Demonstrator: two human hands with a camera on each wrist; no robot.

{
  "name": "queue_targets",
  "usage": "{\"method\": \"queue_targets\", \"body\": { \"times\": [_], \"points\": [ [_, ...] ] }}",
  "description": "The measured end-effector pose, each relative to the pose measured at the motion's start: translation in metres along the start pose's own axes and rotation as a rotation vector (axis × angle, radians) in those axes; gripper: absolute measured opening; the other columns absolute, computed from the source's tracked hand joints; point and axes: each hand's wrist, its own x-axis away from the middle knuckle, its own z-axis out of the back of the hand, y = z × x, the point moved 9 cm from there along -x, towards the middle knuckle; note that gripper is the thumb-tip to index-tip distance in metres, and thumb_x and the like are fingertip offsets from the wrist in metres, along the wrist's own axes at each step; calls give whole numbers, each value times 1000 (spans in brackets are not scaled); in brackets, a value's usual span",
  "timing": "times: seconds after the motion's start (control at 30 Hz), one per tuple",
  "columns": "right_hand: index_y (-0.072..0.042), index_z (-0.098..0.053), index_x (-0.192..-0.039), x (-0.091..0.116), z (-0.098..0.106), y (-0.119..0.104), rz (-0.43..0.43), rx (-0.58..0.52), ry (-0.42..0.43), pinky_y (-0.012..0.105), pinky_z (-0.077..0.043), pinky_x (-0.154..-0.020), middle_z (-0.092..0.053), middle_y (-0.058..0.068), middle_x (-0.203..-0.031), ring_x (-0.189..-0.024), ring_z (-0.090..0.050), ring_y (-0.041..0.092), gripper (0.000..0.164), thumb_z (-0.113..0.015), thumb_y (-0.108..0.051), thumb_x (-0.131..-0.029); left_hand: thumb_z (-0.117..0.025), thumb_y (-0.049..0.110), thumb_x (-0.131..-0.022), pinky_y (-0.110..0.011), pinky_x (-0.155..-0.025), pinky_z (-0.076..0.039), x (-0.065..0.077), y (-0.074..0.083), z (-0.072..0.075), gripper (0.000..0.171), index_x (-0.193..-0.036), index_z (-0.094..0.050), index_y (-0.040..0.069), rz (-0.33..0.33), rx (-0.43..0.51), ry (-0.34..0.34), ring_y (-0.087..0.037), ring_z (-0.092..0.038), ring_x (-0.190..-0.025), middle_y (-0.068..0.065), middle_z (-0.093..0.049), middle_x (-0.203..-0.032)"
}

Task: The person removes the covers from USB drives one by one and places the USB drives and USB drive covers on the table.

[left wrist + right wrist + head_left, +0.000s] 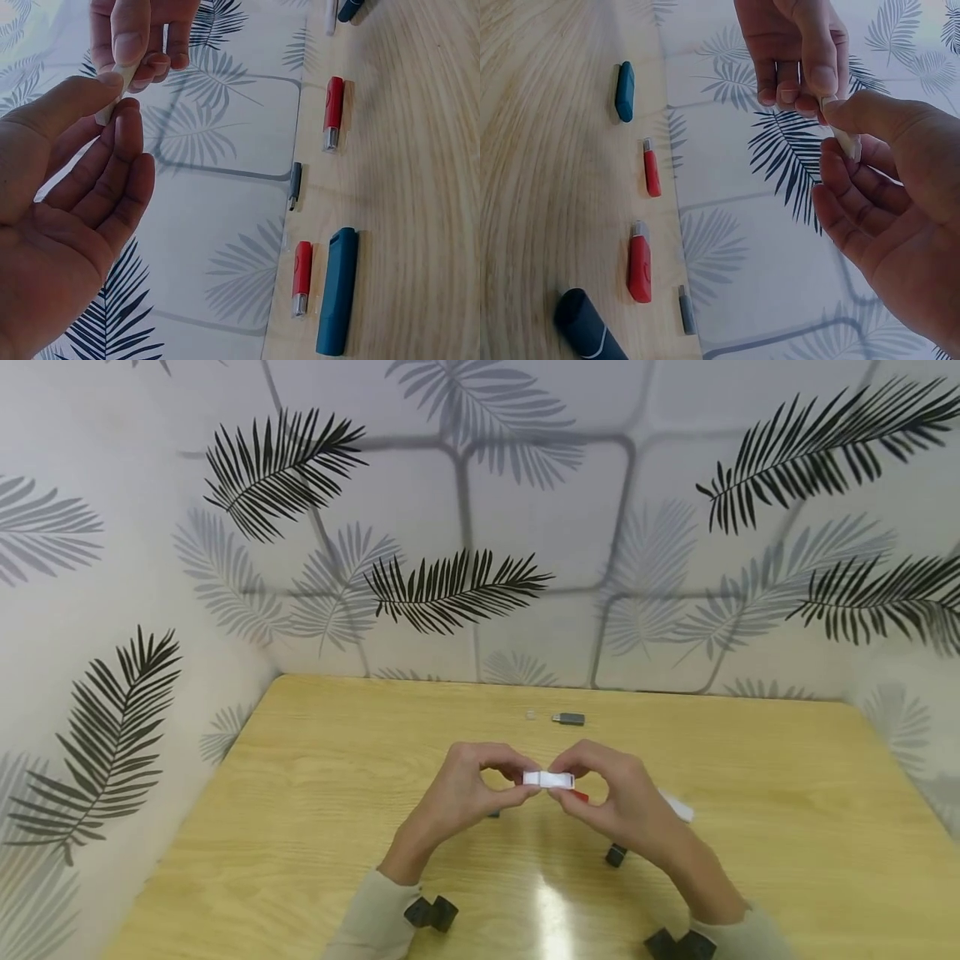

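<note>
Both hands hold one small white USB stick (pixel 557 780) up over the table, with a seam near its left end. My left hand (pixel 463 789) pinches the shorter left part between thumb and fingertips. On the longer part, my right hand (pixel 621 789) has the same thumb-and-finger pinch. The two thumbs come close together along the stick, and the fingertips cover part of it. In the left wrist view the stick (pixel 111 109) is seen edge-on, slanting between the hands.
Beyond the hands lie a grey USB stick (pixel 570 719) and a tiny clear piece (pixel 531 715). Two red USB sticks (pixel 334 112) (pixel 301 277), a teal stick-shaped thing (pixel 337 292) and a black cylinder (pixel 589 326) are on the table. A white item (pixel 678 807) shows behind my right hand.
</note>
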Motion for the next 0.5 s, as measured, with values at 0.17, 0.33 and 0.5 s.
{"method": "queue_targets", "body": {
  "times": [0.17, 0.33, 0.5],
  "points": [
    [-15, -71, -105, 0, 4, -8, 40, 2, 13, 28, -57, -79, -70, -7, -100, -89, -66, 10, 29, -81, 3, -84, -81, 11, -90, -28, -75, -58, 1, 6, 1, 12, -102, -80, 10, -29, 30, 7, -9, -67, -80, 3, -75, -91],
    [-14, -72, -106, -1, 8, -12, 55, 5, 10, 24, -55, -79, -70, -7, -100, -89, -65, 10, 30, -81, 4, -84, -81, 8, -89, -29, -75, -59, 0, 14, 3, 11, -100, -80, 9, -54, 40, 10, -9, -68, -79, 3, -75, -90],
    [-14, -72, -105, -1, 10, -11, 35, 9, -3, 26, -56, -80, -70, -9, -102, -90, -65, 9, 29, -81, 3, -84, -81, 8, -89, -28, -75, -59, 0, 17, 3, 10, -99, -81, 9, -48, 32, 4, -7, -68, -79, 4, -75, -89]
  ]
}}
